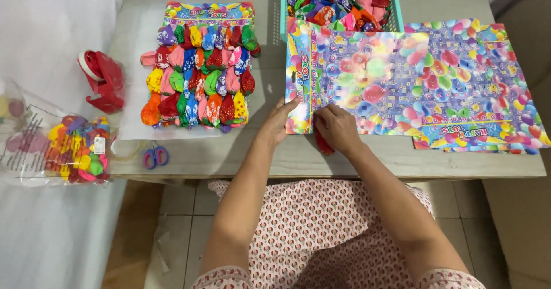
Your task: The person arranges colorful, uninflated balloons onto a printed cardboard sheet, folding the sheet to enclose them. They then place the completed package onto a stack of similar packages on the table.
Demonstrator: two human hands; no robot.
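My left hand (279,121) presses on the near left corner of a colourful balloon-print card (367,82) lying on the grey table (241,157). My right hand (337,129) rests on the card's near edge and holds a red balloon (323,146) against it. Its fingers are closed around the balloon's neck.
A finished card covered with rows of balloons (201,76) lies to the left. A teal basket of loose balloons (341,5) stands at the back. More printed cards (482,88) are stacked at the right. Red tape dispenser (104,81), scissors (155,156) and a bag of balloons (77,149) lie at the left.
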